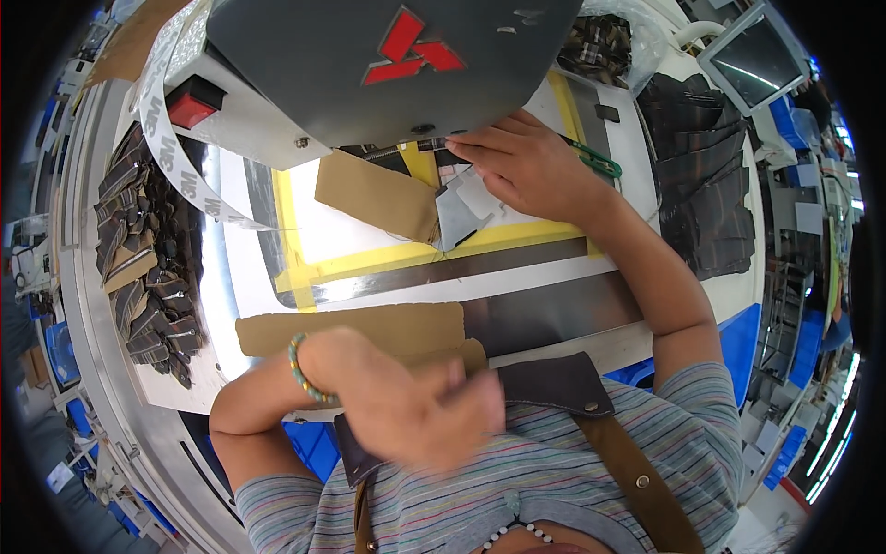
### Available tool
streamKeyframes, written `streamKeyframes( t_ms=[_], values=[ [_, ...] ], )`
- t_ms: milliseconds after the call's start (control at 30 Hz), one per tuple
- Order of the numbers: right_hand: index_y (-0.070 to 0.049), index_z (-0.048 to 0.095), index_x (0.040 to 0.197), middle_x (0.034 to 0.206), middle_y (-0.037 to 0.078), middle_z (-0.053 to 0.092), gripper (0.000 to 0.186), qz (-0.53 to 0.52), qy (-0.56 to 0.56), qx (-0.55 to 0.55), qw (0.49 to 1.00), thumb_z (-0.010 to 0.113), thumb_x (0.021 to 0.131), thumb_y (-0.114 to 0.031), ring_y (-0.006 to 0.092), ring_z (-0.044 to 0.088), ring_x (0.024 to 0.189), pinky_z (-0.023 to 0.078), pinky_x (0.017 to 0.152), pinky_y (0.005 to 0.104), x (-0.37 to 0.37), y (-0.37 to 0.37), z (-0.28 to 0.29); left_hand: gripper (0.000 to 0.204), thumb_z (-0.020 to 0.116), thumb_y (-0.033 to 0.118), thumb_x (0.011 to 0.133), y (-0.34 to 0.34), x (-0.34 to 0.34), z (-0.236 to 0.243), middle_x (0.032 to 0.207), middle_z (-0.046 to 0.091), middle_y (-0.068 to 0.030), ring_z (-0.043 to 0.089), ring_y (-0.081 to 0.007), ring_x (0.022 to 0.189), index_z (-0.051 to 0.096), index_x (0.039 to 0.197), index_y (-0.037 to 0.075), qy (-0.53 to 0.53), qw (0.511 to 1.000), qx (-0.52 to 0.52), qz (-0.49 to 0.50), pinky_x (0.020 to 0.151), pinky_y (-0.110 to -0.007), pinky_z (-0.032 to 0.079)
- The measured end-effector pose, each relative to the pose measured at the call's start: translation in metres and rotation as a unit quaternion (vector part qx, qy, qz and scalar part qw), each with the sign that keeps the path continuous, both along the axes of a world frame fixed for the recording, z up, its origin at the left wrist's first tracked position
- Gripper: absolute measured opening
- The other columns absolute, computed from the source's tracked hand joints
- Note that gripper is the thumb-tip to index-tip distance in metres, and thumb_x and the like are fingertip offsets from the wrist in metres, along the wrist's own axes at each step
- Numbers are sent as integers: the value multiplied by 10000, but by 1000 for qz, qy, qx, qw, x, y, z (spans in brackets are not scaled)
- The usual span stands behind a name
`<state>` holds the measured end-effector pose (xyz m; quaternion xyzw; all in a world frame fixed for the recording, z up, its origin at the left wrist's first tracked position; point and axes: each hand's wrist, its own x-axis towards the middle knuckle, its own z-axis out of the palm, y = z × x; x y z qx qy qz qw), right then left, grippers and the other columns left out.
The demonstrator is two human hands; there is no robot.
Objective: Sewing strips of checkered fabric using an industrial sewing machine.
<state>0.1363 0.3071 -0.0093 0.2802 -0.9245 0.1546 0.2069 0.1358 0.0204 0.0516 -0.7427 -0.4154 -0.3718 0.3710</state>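
My right hand [531, 171] reaches under the dark grey head of a sewing machine [388, 65]. Its fingers are pressed together at a dark fabric piece [449, 157] with what looks like a zipper; the machine head partly hides this piece. Beside it lie a tan flat piece [378, 196] and a grey metal plate [459, 217]. Green-handled snips [595, 159] lie just past the right hand. My left hand [406, 406] is raised in front of my chest, near the table's front edge. Motion blurs its fingers, so whether they hold anything cannot be made out.
A heap of dark plaid pieces with zippers [152, 268] covers the table's left side. Stacked dark cloth pieces [697, 175] lie at right, below a tilted screen [752, 60]. A tan sheet [351, 330] rests along the front edge. Yellow tape [406, 260] borders the work area.
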Motion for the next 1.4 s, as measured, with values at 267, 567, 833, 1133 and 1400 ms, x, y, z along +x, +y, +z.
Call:
streamKeyframes(
  t_ms=[267, 567, 833, 1133, 1400],
  values=[
    [-49, 754, 1274, 1288, 41, 721, 363, -20, -14, 22, 999, 747, 915, -100, 222, 691, 1232, 483, 1185, 478, 1, -3, 2, 258, 815, 153, 941, -3, -97, -52, 1159, 767, -131, 718, -355, 1012, 747, 1136, 0, -173, 893, -239, 339, 905, -445, 553],
    [-49, 758, 1255, 1285, 37, 722, 332, -24, -8, 17, 1000, 739, 927, -97, 233, 694, 1227, 478, 1202, 489, -2, -3, 2, 407, 774, 249, 991, -7, -99, -63, 1175, 750, -211, 677, -424, 1066, 739, 1252, -61, -304, 805, -313, 402, 983, -491, 519],
    [-37, 758, 1246, 1278, 49, 739, 332, -22, 2, 17, 1000, 739, 919, -92, 246, 698, 1221, 498, 1176, 475, -4, -1, 4, 424, 754, 275, 1008, -7, -102, -68, 1240, 732, -215, 654, -412, 1125, 731, 1262, -64, -269, 822, -298, 404, 1016, -485, 501],
    [-30, 754, 1243, 1272, 52, 744, 334, -13, 11, 5, 1000, 740, 912, -74, 255, 703, 1208, 516, 1151, 470, -5, -1, 4, 426, 741, 294, 1022, -7, -102, -68, 1264, 732, -213, 655, -411, 1130, 726, 1264, -57, -271, 817, -302, 410, 1033, -486, 493],
    [-33, 754, 1216, 1236, 73, 747, 314, -7, -1, -4, 1000, 739, 904, -64, 275, 706, 1166, 528, 1132, 468, -3, -3, 6, 416, 767, 277, 1004, -6, -100, -66, 1195, 753, -212, 675, -414, 1086, 740, 1246, -59, -294, 813, -293, 409, 1001, -484, 515]
  ],
)
